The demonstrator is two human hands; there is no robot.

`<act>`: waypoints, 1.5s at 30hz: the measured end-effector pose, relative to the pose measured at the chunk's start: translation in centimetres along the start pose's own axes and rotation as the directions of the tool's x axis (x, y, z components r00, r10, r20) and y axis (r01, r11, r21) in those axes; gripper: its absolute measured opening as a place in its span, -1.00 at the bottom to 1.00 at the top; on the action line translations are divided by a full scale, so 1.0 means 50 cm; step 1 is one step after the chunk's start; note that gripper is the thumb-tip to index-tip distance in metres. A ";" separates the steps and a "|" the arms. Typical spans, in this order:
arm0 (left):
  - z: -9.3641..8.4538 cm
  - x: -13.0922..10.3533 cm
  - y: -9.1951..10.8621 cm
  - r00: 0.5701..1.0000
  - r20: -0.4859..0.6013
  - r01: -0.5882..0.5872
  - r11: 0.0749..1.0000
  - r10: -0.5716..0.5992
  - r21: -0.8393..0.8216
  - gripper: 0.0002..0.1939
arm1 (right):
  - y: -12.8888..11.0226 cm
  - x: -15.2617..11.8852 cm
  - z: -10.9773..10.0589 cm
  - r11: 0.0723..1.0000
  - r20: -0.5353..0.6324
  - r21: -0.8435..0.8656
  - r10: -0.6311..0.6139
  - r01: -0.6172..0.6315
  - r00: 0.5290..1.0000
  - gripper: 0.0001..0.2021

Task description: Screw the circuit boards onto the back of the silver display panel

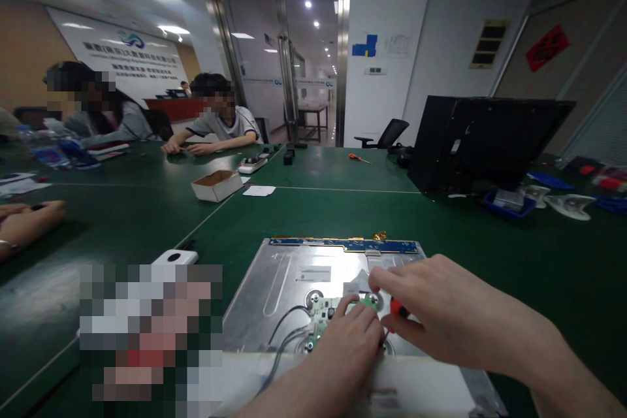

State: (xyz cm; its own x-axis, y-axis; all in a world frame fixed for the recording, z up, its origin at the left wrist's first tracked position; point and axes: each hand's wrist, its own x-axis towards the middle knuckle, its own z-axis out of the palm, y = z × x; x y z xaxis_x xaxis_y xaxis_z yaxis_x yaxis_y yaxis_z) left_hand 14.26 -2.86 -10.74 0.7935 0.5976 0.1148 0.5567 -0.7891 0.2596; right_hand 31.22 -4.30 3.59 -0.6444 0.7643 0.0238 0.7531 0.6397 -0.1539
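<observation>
A silver metal display panel (289, 281) lies before me, with a blue circuit strip (313, 244) along its far edge. On its middle sits a green circuit board (321, 317), with dark cables running out from its left side. My left hand (350, 336) rests over this board, fingers extended and slightly bent, hiding much of it. My right hand (426, 300) is closed around the red-and-black handle of a screwdriver (399, 307). The shaft points down towards the board's right side, close to my left fingertips; its tip is hidden. A white sheet (416, 385) covers the panel's near part.
A pixelated patch hides the table at left, beside a white device (176, 257). Further off are an open box (217, 186), paper (259, 191), another screwdriver (360, 159), a large black monitor casing (484, 144) and a blue tray (509, 204). Other people sit at left.
</observation>
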 end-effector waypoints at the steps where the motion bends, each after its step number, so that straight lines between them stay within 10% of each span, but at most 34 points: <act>1: -0.001 0.000 -0.001 1.000 0.005 -0.007 1.000 0.007 0.008 -0.77 | -0.001 0.000 -0.002 1.000 0.009 0.006 -0.015 0.015 1.000 -0.88; 45: -0.012 -0.001 0.006 0.999 0.044 -0.003 0.999 0.001 0.053 -0.81 | -0.002 -0.008 -0.008 0.998 0.022 -0.022 -0.050 0.051 0.998 -0.89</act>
State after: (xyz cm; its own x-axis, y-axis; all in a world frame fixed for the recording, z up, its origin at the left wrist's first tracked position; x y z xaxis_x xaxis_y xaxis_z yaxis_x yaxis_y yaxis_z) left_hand 14.24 -3.05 -10.11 0.8041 0.5901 0.0726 0.5664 -0.7975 0.2079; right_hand 31.48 -4.64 3.98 -0.6843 0.7291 0.0097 0.7220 0.6794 -0.1309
